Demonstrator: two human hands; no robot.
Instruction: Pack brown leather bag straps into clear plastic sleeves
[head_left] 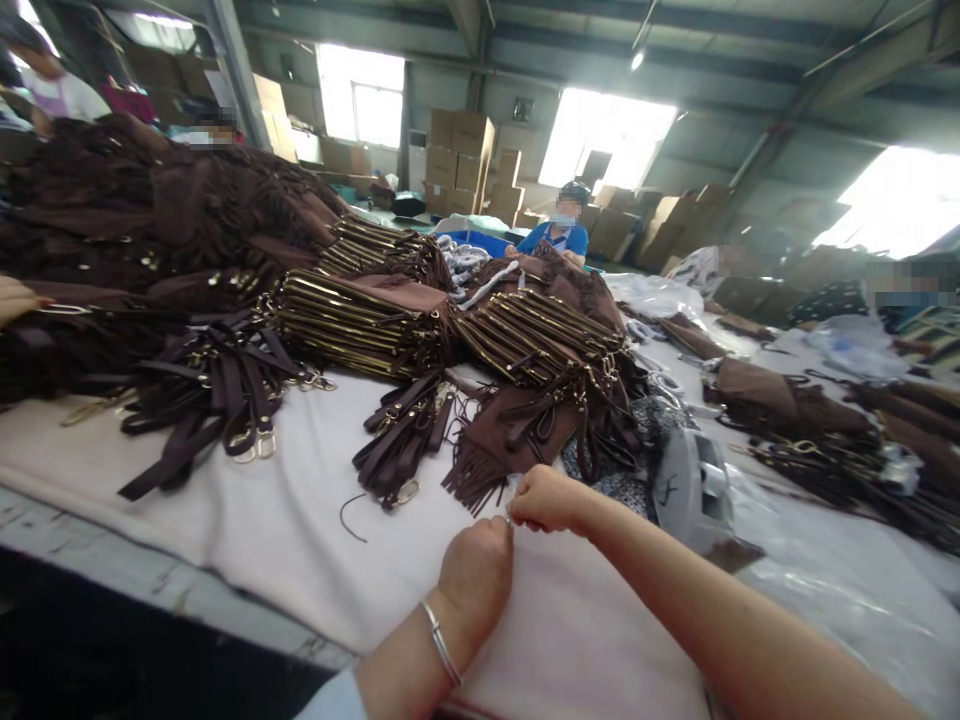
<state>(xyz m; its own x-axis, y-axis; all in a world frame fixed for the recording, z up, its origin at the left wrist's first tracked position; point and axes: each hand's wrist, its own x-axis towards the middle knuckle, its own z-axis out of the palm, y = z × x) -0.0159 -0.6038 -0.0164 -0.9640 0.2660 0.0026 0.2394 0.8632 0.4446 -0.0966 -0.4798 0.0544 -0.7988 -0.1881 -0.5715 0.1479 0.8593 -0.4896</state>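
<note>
My left hand (478,570), with a silver bangle at the wrist, is closed in a pinch low over the pale table cover. Against it my right hand (547,498) is closed too, its fingers meeting the left ones. A small whitish, see-through bit (513,487) shows by the fingertips; what it is I cannot make out. Just beyond my hands lies a brown fringed bag (510,430). Left of it rests a bunch of dark brown wrist straps (401,435) with gold clasps. A loose dark cord (351,520) curls on the cloth.
Stacks of brown zippered bags (360,325) stand behind, with a large brown heap (150,200) at left. A white spool (694,490) and clear plastic (832,580) lie right. Another person's hand (15,300) enters at left; a person in blue (559,235) sits opposite.
</note>
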